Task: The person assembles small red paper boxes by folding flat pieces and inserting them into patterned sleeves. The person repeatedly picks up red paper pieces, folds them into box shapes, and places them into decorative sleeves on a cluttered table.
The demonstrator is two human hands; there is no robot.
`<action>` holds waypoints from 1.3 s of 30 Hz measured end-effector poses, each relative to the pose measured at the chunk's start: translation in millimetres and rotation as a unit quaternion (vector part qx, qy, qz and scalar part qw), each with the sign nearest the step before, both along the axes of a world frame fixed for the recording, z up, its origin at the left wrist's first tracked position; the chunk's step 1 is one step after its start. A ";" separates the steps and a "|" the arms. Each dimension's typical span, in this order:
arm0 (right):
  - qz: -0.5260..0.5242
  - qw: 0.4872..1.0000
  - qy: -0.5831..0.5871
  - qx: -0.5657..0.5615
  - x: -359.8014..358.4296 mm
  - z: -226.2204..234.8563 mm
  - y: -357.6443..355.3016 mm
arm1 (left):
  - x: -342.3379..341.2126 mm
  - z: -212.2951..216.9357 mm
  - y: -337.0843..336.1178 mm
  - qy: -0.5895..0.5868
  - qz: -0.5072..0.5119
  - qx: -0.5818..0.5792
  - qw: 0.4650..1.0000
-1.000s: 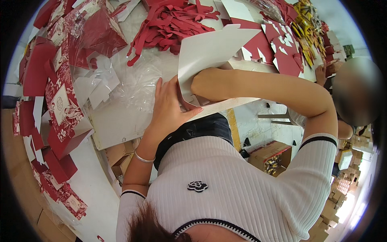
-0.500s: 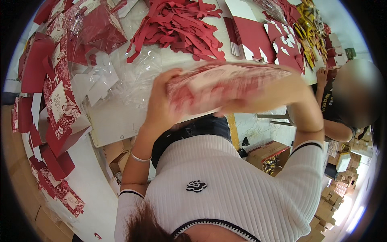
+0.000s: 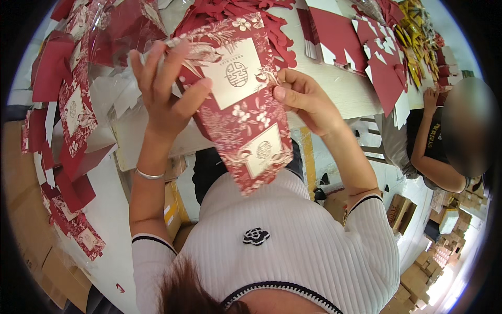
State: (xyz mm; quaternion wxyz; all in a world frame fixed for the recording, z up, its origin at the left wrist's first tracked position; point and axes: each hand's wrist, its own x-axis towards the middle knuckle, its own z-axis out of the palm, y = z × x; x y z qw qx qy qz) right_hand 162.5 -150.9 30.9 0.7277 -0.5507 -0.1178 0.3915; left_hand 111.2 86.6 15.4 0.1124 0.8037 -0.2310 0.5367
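A red gift box [image 3: 246,112] with pale floral print and cream panels stands tilted in front of my chest. My right hand [image 3: 308,99] grips its right edge, thumb on the printed face and fingers partly hidden behind. At the box's left edge is my left hand [image 3: 167,89], its slightly blurred fingers spread and its thumb over the face. A smaller cream panel [image 3: 263,150] shows on the lower part, which points down toward my shirt.
Red paper strips [image 3: 209,15] lie heaped at the table's far side. Flat red card pieces [image 3: 340,42] lie to the right, near yellow packets [image 3: 413,42]. Printed boxes [image 3: 76,112] and clear plastic crowd the left. A co-worker [image 3: 439,136] is at the right.
The box has turned from lying crosswise to standing upright and tilted, with its printed face toward me. My right hand has shifted to its right edge; my left hand has risen and spread its fingers.
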 end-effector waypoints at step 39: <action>-0.215 0.639 -0.619 -0.403 67.3 -45.7 12.4 | -44.3 -5.9 -35.0 0.322 -0.212 -0.806 0.450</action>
